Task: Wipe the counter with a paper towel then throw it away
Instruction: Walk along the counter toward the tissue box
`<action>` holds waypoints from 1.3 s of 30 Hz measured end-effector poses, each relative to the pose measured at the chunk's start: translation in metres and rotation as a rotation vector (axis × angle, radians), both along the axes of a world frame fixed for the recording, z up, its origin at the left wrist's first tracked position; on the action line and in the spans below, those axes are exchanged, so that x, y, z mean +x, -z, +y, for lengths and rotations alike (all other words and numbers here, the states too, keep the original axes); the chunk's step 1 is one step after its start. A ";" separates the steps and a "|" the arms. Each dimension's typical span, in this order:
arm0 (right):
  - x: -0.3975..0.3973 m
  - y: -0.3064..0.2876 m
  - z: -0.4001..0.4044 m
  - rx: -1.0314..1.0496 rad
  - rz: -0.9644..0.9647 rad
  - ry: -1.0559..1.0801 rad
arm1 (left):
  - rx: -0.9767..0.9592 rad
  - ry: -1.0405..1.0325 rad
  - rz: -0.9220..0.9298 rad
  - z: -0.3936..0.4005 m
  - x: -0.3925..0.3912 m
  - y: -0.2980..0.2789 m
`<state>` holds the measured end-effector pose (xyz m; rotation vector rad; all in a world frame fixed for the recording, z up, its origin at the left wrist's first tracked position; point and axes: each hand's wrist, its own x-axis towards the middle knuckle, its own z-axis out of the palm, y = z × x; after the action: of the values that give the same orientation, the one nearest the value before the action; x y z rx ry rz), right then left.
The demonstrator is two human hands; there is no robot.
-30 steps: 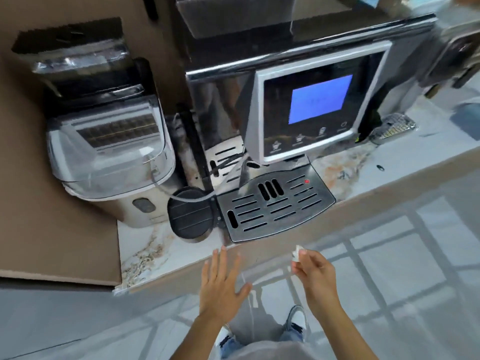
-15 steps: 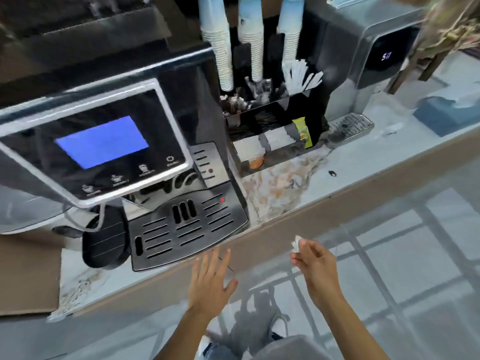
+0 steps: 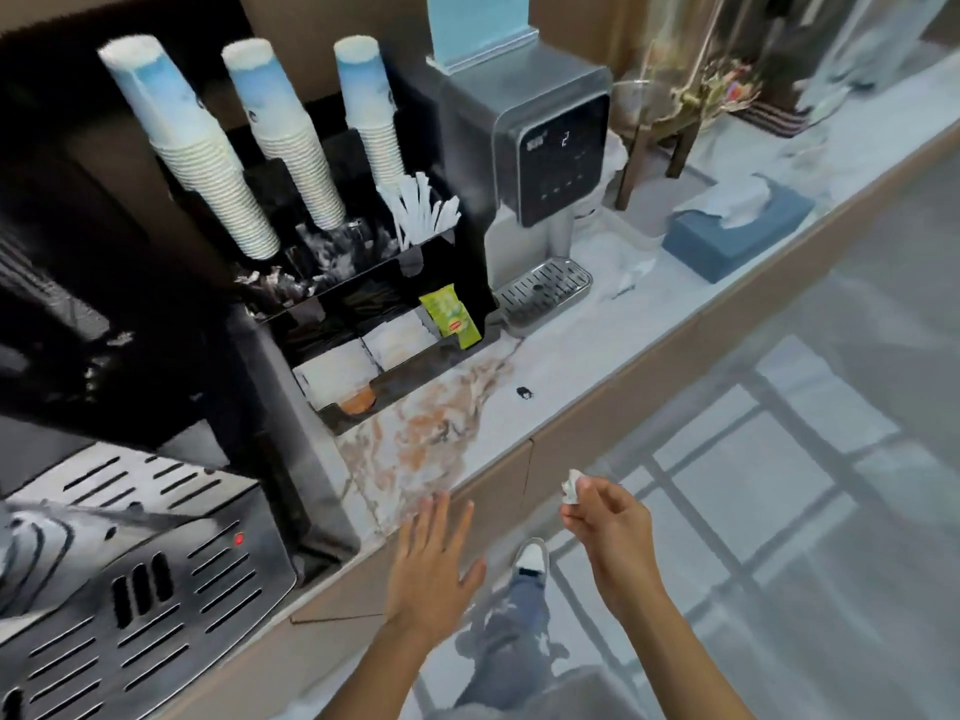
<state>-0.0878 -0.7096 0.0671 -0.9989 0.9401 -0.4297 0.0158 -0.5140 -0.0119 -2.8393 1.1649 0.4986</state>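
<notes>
The right hand pinches a small crumpled paper towel in its fingertip grip, held off the bench just past its front edge. The left hand spreads flat, fingers apart (nothing in it), beside the right. Beyond both lie a dark speck and a blue tissue box.

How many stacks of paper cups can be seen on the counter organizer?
3, side by side atop the black organizer: left stack, middle stack, right stack. More may be hidden beyond the frame.
</notes>
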 end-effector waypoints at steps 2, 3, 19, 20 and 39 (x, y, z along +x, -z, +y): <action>0.004 -0.001 -0.029 -0.002 -0.001 0.025 | -0.015 0.049 0.001 -0.034 0.005 0.002; 0.007 -0.002 -0.044 -0.002 0.001 0.034 | -0.021 0.065 0.000 -0.052 0.008 0.004; 0.066 -0.018 -0.266 0.016 0.012 0.073 | -0.089 0.145 0.044 -0.298 0.057 -0.005; 0.071 -0.017 -0.279 0.016 0.007 0.066 | -0.094 0.128 0.043 -0.309 0.062 -0.004; 0.257 -0.028 -0.502 0.052 -0.179 -0.476 | -0.045 -0.412 0.026 -0.492 0.109 -0.011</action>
<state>0.1690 -1.2117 0.0954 -1.0789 0.5257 -0.0906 0.1250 -1.0062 -0.0005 -3.1263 0.5932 0.5283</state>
